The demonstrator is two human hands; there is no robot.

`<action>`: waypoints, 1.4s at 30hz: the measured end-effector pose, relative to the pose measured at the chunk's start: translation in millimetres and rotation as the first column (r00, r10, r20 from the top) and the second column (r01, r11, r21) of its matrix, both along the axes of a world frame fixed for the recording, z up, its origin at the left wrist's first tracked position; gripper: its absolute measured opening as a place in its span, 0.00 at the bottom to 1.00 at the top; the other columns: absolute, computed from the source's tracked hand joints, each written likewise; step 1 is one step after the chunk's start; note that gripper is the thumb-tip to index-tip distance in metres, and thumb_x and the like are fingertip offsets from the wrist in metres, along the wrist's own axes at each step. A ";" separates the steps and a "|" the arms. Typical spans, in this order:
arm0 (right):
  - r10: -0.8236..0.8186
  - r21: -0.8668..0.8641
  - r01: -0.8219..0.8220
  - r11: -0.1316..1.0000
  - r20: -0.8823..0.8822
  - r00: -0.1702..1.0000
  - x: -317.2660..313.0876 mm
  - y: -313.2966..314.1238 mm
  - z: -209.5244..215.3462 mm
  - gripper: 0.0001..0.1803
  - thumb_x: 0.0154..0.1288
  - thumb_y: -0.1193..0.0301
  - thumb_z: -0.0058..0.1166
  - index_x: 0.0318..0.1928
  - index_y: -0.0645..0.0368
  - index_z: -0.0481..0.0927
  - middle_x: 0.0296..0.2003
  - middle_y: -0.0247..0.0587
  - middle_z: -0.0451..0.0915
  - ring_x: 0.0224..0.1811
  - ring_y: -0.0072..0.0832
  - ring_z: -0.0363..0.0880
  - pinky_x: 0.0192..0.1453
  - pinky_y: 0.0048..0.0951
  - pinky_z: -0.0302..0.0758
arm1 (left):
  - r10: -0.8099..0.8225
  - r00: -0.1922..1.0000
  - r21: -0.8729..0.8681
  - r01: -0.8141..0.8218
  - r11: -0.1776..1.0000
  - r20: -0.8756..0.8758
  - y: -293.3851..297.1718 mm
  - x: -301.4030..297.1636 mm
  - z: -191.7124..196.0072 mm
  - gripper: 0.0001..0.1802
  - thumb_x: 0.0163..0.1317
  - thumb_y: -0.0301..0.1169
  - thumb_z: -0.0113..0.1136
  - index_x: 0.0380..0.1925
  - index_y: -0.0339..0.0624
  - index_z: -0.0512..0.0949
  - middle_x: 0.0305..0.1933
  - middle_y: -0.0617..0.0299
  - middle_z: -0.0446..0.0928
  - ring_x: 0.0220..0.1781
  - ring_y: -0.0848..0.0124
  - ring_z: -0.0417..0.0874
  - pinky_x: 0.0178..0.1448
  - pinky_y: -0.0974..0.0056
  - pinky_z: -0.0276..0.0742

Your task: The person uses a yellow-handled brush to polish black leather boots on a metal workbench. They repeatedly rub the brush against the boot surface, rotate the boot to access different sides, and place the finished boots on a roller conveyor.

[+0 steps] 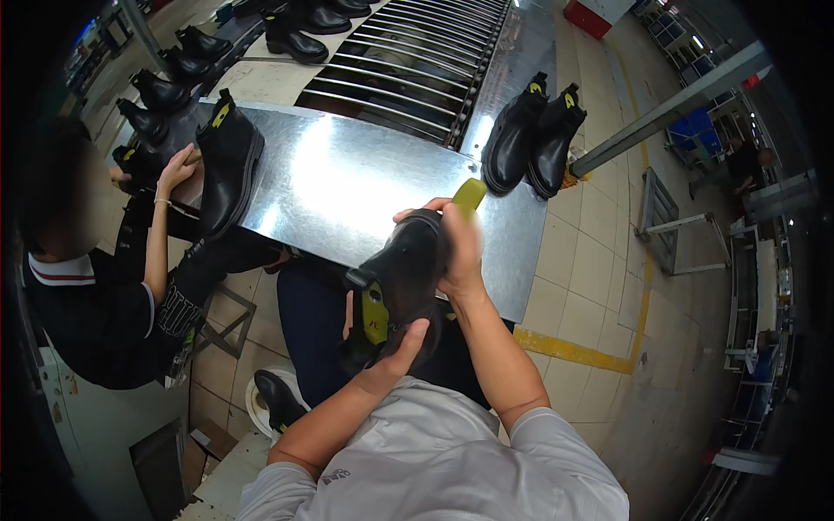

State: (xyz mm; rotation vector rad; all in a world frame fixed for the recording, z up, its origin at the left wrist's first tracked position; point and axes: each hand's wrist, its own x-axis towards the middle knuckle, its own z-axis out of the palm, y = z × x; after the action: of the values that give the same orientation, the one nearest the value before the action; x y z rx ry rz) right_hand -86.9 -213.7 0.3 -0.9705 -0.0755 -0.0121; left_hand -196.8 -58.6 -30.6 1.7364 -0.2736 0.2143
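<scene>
A black ankle boot (pixel 404 260) with a yellow-green lining is held tilted over the near edge of the metal table, its opening toward me. My left hand (pixel 393 358) is closed around the boot's shaft, thumb on the near side; its other fingers are mostly hidden behind the boot. At the toe, my right hand (pixel 462 252) is closed on a flat yellow-green piece (pixel 470 194) that sticks up past it; its fingertips also reach over the boot. That hand is partly blurred, and the piece's exact kind cannot be made out.
The metal table (pixel 347 165) meets a roller conveyor (pixel 391 69). At its right stands a pair of black boots (pixel 530 135); another boot (pixel 230 165) stands left. A co-worker (pixel 95 278) sits there, one hand near several more boots. A dark shoe (pixel 280 399) shows low at left.
</scene>
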 end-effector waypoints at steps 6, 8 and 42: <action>-0.034 -0.107 0.031 0.994 -0.028 0.999 -7.8 -10.8 -2.5 0.19 0.80 0.55 0.48 0.46 0.61 0.76 0.46 0.55 0.87 0.42 0.32 0.88 0.49 0.32 0.86 | -0.043 0.999 -0.014 0.043 0.999 -0.033 26.1 10.4 13.3 0.38 0.55 0.33 0.77 0.64 0.31 0.72 0.56 0.50 0.80 0.55 0.63 0.84 0.58 0.62 0.80; -0.017 -0.292 0.019 0.956 0.011 1.000 -8.3 -25.9 -15.6 0.19 0.79 0.56 0.53 0.43 0.61 0.79 0.44 0.47 0.87 0.40 0.25 0.86 0.44 0.30 0.84 | -0.040 0.998 0.213 0.029 0.977 0.048 62.3 10.4 -25.7 0.37 0.53 0.35 0.81 0.60 0.33 0.75 0.52 0.51 0.81 0.51 0.59 0.85 0.54 0.60 0.81; -0.221 0.304 0.306 0.902 -0.285 0.933 58.1 8.8 -52.5 0.13 0.74 0.64 0.60 0.43 0.59 0.73 0.17 0.30 0.65 0.15 0.21 0.66 0.19 0.26 0.65 | -0.336 0.942 0.196 0.327 0.925 0.014 95.5 96.0 -37.0 0.38 0.55 0.34 0.76 0.64 0.33 0.72 0.64 0.37 0.78 0.71 0.38 0.76 0.75 0.41 0.69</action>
State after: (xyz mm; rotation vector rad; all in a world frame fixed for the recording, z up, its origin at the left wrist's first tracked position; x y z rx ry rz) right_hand -28.8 -204.9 -52.3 -0.6177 0.2816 -0.1532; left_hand -100.8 36.9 -67.6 1.8443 -0.6346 -0.0206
